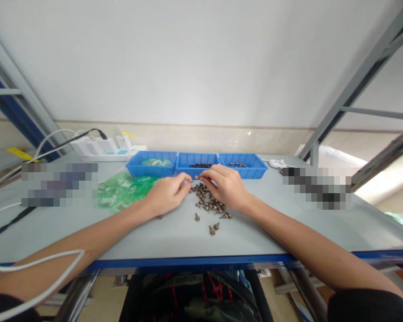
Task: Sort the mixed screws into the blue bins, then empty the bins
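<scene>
My right hand point(231, 185) is closed in a pinch on a small metal fitting point(197, 177) above the table. Close by on the left, my left hand point(168, 193) has its thumb and forefinger pressed together; whatever is between them is too small to make out. The two sets of fingertips nearly meet. Beneath and between the hands lies a pile of small bronze-coloured metal fittings point(206, 202), each with a thick head and a thin stem. Several loose fittings point(212, 230) are nearer the front edge. A green plastic bag point(122, 193) of small pieces rests beside my left forearm.
Behind the hands stand three blue bins: the left bin point(132, 167) with greenish packets, the middle bin point(185, 169) with dark parts, the right bin point(258, 171) with a few metal pieces. A white power strip point(110, 156) with cables is at the back left. Metal posts flank the table.
</scene>
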Tool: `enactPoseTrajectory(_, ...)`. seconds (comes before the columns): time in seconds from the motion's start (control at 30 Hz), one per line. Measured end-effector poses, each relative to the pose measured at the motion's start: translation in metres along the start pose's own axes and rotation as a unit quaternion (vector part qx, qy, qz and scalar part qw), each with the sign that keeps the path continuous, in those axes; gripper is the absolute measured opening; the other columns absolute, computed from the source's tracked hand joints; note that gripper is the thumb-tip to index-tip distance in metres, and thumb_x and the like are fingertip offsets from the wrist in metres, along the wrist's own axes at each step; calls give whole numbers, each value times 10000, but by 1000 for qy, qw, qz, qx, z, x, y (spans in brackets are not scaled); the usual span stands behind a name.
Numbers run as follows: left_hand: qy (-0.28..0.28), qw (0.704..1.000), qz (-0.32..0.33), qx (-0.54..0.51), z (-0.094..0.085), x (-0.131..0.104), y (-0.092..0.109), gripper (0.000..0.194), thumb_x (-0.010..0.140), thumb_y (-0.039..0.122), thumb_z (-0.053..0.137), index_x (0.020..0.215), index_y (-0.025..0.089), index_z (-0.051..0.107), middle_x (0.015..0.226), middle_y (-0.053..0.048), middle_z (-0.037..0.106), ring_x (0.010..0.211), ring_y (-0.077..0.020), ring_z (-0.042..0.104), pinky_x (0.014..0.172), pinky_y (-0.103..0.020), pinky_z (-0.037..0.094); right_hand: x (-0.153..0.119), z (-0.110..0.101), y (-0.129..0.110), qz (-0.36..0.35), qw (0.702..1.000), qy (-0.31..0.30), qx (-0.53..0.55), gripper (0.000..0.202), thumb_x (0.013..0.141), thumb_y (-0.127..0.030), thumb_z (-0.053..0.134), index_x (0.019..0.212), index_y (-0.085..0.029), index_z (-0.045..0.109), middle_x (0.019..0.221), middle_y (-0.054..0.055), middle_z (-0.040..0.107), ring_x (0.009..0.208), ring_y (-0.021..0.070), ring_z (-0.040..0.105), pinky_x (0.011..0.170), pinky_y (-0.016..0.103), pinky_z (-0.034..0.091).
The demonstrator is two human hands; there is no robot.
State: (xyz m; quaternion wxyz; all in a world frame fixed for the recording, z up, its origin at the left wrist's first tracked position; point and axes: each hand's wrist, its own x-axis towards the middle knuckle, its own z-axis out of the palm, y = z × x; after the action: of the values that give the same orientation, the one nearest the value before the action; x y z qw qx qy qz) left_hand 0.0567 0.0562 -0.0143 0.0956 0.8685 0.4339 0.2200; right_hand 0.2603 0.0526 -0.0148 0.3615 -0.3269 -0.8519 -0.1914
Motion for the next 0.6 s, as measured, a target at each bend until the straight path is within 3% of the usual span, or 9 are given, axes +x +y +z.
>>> enactPoseTrajectory(0.33,6,1000,-3,27,-1,2,-8,231,869,302,429,916,199,629,683,0,663,635,-157,596,602,-252,390,6,-48,52,151,977,130,-78,164,890,-287,500,840,-197,626,726,47,630,678,169,587,664,293,455)
enactPoseTrajectory(0.47,-6,1000,-8,30,-1,2,-7,213,859,290,440,917,204,626,698,2,674,642,-160,602,601,-252,390,5,-67,70,195,961,156,-114,158,871,-293,512,842,-192,630,722,51,635,676,180,595,680,313,470)
enactPoseTrajectory(0.6,-21,999,-12,25,0,2,-7,195,843,276,461,937,204,616,729,6,686,660,-159,609,602,-250,396,-1,-72,88,233,951,152,-134,155,847,-287,521,851,-188,641,739,56,652,667,185,600,658,316,476)
